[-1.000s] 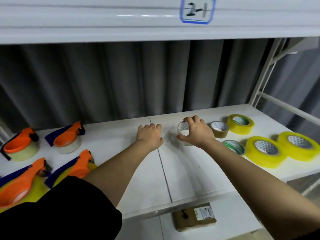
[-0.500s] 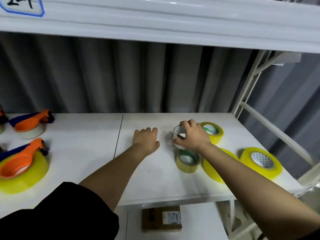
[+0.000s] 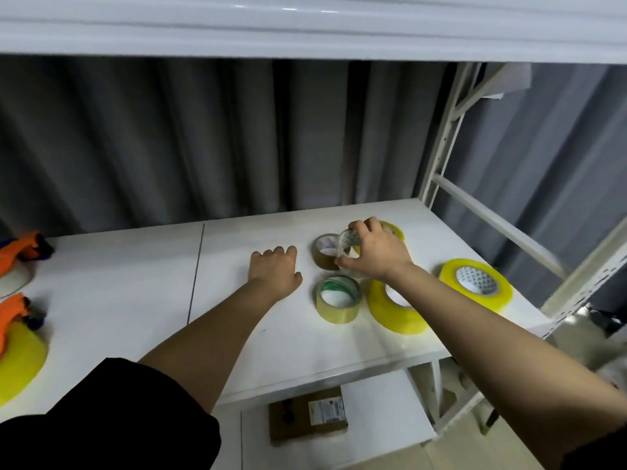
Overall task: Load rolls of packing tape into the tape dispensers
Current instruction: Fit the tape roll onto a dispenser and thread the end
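White shelf (image 3: 135, 300) before grey curtain (image 3: 169, 137); right hand (image 3: 376, 254) fingers around clear tape roll (image 3: 349, 244), left hand (image 3: 274, 271) flat.

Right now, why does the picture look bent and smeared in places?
Head view: the wide lens bows the upper shelf edge and rack post; blur smears the right-hand edge and the orange dispensers; glare streaks the top shelf; the right hand and its clear tape roll stay fairly sharp.

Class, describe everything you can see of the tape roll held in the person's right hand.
The clear tape roll is small, see-through and glossy, with a pale patterned core. The right hand pinches it between fingers above and thumb below, lifted and tilted on edge, its opening facing the camera. It sits in front of the brown tape roll; whether they touch is unclear.
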The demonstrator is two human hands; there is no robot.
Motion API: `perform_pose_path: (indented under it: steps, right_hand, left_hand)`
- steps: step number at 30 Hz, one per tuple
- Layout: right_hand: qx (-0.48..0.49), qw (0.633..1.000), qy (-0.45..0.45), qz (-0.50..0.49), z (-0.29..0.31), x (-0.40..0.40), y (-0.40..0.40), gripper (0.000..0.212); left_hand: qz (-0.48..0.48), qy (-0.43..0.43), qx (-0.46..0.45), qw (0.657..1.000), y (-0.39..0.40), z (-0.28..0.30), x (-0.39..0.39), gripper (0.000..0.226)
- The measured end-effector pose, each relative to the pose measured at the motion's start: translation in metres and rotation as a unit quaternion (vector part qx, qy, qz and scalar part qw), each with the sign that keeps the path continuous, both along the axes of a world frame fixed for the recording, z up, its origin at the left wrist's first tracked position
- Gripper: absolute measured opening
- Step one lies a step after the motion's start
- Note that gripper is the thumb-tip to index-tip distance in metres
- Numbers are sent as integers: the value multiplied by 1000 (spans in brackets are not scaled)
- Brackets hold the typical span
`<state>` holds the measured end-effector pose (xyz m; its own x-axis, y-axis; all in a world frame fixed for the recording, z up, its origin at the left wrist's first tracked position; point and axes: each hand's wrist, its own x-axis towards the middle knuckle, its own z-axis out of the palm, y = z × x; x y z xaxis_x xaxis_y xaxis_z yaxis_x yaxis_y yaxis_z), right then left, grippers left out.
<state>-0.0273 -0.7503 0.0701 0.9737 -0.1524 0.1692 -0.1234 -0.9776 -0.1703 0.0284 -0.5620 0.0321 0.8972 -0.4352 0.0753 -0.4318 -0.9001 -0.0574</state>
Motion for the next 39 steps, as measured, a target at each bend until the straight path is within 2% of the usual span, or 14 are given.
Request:
perform_pose_path:
  steps: [11, 18, 25, 31, 34, 39]
  right_hand:
    - [5, 1000, -4, 20, -6, -1, -53, 75]
    - [2, 998, -4, 67, -6, -1, -119, 74]
    - [10, 995, 3, 104, -7, -7, -174, 75]
    - [63, 993, -19, 100, -9, -18, -195, 75]
    - [75, 992, -23, 101, -11, -25, -201, 76]
    - [94, 991, 0, 99, -14, -31, -207, 77]
  left_hand:
    - [1, -19, 10, 1000, -61, 8, -13, 43]
    - [50, -12, -25, 998, -129, 8, -25, 39]
    - [82, 3, -38, 996, -195, 4, -45, 46]
    - [22, 11, -69, 997, -216, 7, -71, 36]
    - [-20, 18, -48, 999, -216, 4, -90, 32]
    - [-34, 49, 0, 998, -215, -20, -117, 48]
